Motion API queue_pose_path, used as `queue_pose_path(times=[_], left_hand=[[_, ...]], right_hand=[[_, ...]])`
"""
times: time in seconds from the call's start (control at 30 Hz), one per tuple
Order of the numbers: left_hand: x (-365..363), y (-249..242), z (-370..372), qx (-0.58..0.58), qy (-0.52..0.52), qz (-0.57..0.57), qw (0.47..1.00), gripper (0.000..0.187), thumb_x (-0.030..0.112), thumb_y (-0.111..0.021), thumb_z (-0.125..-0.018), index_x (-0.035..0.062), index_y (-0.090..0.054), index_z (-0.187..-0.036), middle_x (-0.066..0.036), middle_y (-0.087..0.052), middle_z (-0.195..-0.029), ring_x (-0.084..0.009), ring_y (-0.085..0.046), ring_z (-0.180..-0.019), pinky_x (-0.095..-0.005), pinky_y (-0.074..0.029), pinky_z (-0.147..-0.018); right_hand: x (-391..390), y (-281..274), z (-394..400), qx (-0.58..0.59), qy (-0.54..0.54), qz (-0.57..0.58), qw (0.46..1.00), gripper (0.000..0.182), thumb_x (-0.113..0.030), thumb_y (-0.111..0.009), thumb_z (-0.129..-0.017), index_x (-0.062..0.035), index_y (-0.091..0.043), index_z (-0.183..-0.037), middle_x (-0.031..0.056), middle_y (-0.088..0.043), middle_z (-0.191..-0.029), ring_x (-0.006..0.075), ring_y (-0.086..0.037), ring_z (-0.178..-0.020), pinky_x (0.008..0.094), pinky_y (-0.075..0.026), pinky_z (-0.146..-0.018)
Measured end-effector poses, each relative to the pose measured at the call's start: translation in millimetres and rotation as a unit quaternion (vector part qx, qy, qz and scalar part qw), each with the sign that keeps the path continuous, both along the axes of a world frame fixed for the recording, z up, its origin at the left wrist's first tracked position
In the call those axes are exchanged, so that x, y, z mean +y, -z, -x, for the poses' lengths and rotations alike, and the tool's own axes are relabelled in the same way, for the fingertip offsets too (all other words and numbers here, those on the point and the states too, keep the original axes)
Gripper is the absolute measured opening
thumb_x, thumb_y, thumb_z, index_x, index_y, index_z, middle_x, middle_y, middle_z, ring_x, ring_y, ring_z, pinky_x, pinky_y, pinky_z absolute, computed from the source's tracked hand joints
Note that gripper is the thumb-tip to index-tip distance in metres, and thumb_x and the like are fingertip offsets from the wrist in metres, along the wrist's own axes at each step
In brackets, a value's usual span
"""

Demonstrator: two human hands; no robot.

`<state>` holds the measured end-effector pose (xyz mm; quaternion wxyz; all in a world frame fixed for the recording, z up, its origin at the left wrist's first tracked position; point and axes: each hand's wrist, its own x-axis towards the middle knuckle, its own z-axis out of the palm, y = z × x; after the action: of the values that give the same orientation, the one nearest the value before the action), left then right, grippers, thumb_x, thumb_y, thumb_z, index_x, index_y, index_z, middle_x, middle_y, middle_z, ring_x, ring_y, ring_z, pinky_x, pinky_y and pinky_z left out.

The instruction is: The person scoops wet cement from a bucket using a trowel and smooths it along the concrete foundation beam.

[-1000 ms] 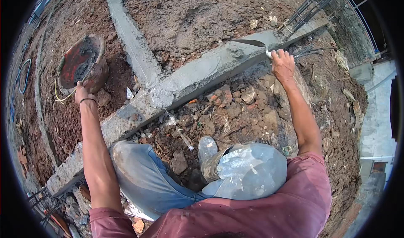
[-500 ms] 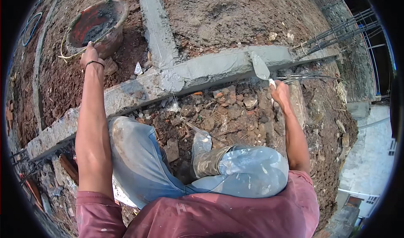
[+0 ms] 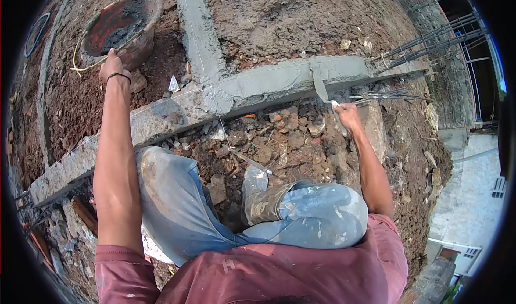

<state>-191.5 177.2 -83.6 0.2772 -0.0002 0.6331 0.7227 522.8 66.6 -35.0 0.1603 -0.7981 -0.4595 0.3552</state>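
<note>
My right hand [image 3: 348, 114] is closed round the white handle of a trowel [image 3: 320, 87]. The trowel's blade is tilted on edge against the side and top of the grey mortar-covered beam [image 3: 269, 83]. At the upper left, my left hand [image 3: 112, 66] grips the near rim of a reddish bucket [image 3: 144, 45]. Wet grey mortar [image 3: 122, 35] lies inside the bucket, and a yellow cord runs along its rim. A thin string stretches along the beam's top.
Another mortared beam [image 3: 199, 35] joins from the top. Steel rebar [image 3: 430, 45] sticks out at the right end, with thin rods [image 3: 389, 95] below it. Rubble [image 3: 290, 137] lies between the beam and my legs. A pale wall [image 3: 473, 191] stands far right.
My right hand and the trowel have moved slightly left along the beam, and the blade has turned from face-up to nearly edge-on. My left hand still holds the bucket rim.
</note>
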Motion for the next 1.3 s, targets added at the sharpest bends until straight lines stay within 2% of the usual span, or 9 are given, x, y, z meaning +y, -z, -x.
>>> queue_pose_path(times=[0.1, 0.33, 0.47, 0.53, 0.6, 0.67, 0.83, 1.07, 1.3], left_hand=[[11.7, 26.4, 26.4, 0.036, 0.027, 0.027, 0.999, 0.034, 0.022, -0.072, -0.092, -0.0066, -0.065, -0.108, -0.017, -0.071, -0.104, -0.0268, -0.072, -0.085, -0.0428, -0.059, -0.074], [0.4, -0.6, 3.5, 0.033, 0.015, 0.021, 0.999, 0.03, 0.02, -0.069, -0.095, -0.0056, -0.064, -0.11, -0.017, -0.071, -0.106, -0.0286, -0.073, -0.086, -0.0435, -0.059, -0.075], [1.7, 2.1, 4.0, 0.026, 0.007, 0.015, 1.0, 0.031, 0.019, -0.069, -0.095, -0.0067, -0.063, -0.112, -0.017, -0.071, -0.106, -0.0286, -0.073, -0.086, -0.0445, -0.059, -0.075], [0.0, -1.9, 2.0, 0.027, 0.013, 0.009, 1.0, 0.031, 0.019, -0.069, -0.095, -0.0068, -0.063, -0.111, -0.017, -0.071, -0.105, -0.0287, -0.073, -0.086, -0.0447, -0.059, -0.075], [1.4, 1.6, 4.7, 0.025, 0.019, 0.005, 0.999, 0.03, 0.018, -0.068, -0.095, -0.0069, -0.063, -0.111, -0.016, -0.072, -0.104, -0.0288, -0.073, -0.086, -0.0448, -0.059, -0.074], [10.0, 16.0, 13.6, 0.047, -0.007, 0.013, 0.999, 0.027, 0.017, -0.068, -0.095, -0.0064, -0.063, -0.108, -0.016, -0.072, -0.102, -0.029, -0.073, -0.085, -0.0443, -0.06, -0.072], [10.2, 19.7, 17.7, -0.005, 0.009, -0.022, 1.0, 0.039, 0.023, -0.077, -0.087, -0.0083, -0.065, -0.107, -0.017, -0.071, -0.105, -0.0249, -0.071, -0.084, -0.0415, -0.06, -0.075], [12.2, 30.2, 27.9, 0.015, 0.019, -0.026, 0.999, 0.035, 0.02, -0.078, -0.087, -0.0068, -0.065, -0.105, -0.015, -0.07, -0.103, -0.0239, -0.07, -0.082, -0.0407, -0.059, -0.074], [12.0, 26.5, 21.7, 0.016, 0.003, -0.022, 1.0, 0.033, 0.019, -0.078, -0.087, -0.0064, -0.065, -0.103, -0.015, -0.07, -0.101, -0.0232, -0.07, -0.082, -0.0404, -0.059, -0.074]], right_hand=[[-11.2, -8.4, 9.4, -0.255, -0.194, -0.126, 0.939, 0.037, -0.032, -0.066, -0.09, 0.0043, -0.066, -0.098, 0.0247, -0.072, -0.091, 0.0459, -0.069, -0.088, 0.0503, -0.053, -0.074], [2.3, -10.4, -27.7, -0.413, -0.245, -0.113, 0.87, 0.029, -0.026, -0.06, -0.093, 0.0018, -0.065, -0.099, 0.0297, -0.069, -0.095, 0.0484, -0.067, -0.089, 0.0559, -0.052, -0.079], [21.8, -1.1, -51.8, -0.384, -0.174, -0.119, 0.899, 0.028, -0.024, -0.059, -0.092, 0.0017, -0.066, -0.098, 0.0295, -0.068, -0.085, 0.0506, -0.065, -0.091, 0.0564, -0.052, -0.081], [23.4, 10.2, -58.8, -0.359, -0.197, -0.217, 0.886, 0.028, -0.026, -0.061, -0.094, 0.0019, -0.066, -0.096, 0.0242, -0.068, -0.073, 0.0435, -0.069, -0.072, 0.052, -0.055, -0.065], [16.8, 11.1, -49.7, 0.031, 0.098, -0.035, 0.994, 0.027, -0.024, -0.061, -0.097, -0.0006, -0.066, -0.085, 0.0156, -0.066, -0.066, 0.0288, -0.062, -0.05, 0.04, -0.048, -0.045], [-0.9, 5.5, -10.3, 0.116, 0.147, -0.014, 0.982, 0.028, -0.023, -0.06, -0.099, -0.0031, -0.065, -0.08, 0.0094, -0.063, -0.065, 0.0173, -0.054, -0.043, 0.0331, -0.042, -0.039], [-30.3, 51.0, 2.0, -0.202, -0.078, -0.182, 0.959, 0.034, -0.026, -0.065, -0.093, 0.0056, -0.069, -0.102, 0.0315, -0.069, -0.092, 0.0478, -0.069, -0.086, 0.0491, -0.053, -0.077], [-15.5, 27.6, -20.4, -0.318, -0.129, -0.131, 0.93, 0.031, -0.023, -0.059, -0.094, 0.0056, -0.067, -0.099, 0.0329, -0.068, -0.089, 0.0511, -0.065, -0.091, 0.0553, -0.051, -0.079], [8.1, 28.9, -22.1, -0.215, -0.102, -0.078, 0.968, 0.041, -0.034, -0.067, -0.089, 0.0045, -0.071, -0.102, 0.0294, -0.07, -0.095, 0.0429, -0.07, -0.095, 0.048, -0.053, -0.083]])
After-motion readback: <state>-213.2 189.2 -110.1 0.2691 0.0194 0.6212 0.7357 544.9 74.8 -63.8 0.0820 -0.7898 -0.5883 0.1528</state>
